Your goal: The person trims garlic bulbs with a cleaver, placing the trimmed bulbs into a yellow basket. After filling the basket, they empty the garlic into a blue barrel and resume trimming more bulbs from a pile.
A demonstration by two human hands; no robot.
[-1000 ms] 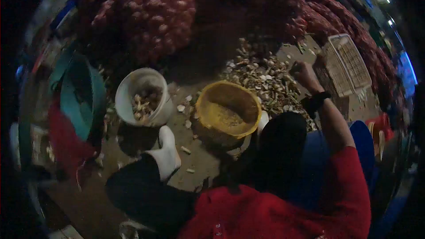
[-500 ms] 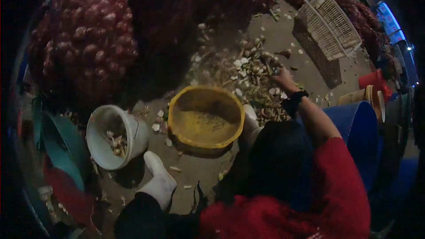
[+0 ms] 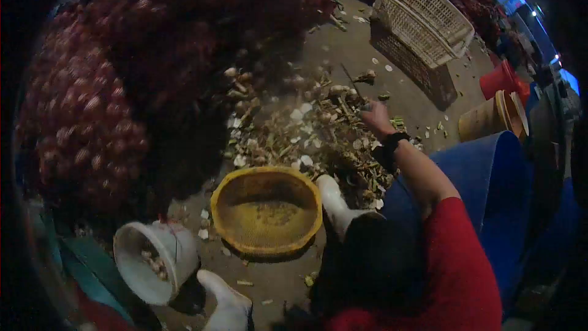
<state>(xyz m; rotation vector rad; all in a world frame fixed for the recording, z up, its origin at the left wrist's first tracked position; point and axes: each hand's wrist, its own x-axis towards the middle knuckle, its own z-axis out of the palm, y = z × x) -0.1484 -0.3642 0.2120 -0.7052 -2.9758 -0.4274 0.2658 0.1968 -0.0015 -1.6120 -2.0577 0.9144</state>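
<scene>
Fingers (image 3: 368, 109) of the right hand (image 3: 375, 119) curl down onto the pile of bulbs and husks (image 3: 300, 132). The light is too dim to tell whether they grip anything or only rest there. A black band (image 3: 392, 142) circles the wrist.

At 8 o'clock in the view a white bucket (image 3: 131, 270) lies tipped toward the camera, with a small heap of pale pieces (image 3: 151, 262) inside. A white boot (image 3: 229, 306) stands just right of it at 6 o'clock. Just below centre sits a round yellow basket (image 3: 236, 233), a thin scatter of fine bits (image 3: 274, 211) on its bottom. A second white boot (image 3: 334, 199) is just beside its right rim. At 1 o'clock a pale lattice crate (image 3: 422, 21) stands open-topped, its inside in shadow. A blue barrel (image 3: 496, 171) sits at 3 o'clock beside the arm, with a tan drum (image 3: 484, 119) and a red bucket (image 3: 501, 79) beyond it at 2 o'clock.

Red mesh sacks (image 3: 104, 98) wall the pile in from 9 to 12 o'clock. Bare ground (image 3: 367, 46) opens between pile and crate, with a narrow strip between bucket and basket.

The pile is a loose mix of pale cloves, brown husks and green stalks. It spreads from the basket's far rim toward the sacks, just above centre, and the hand is at its 3 o'clock edge.
</scene>
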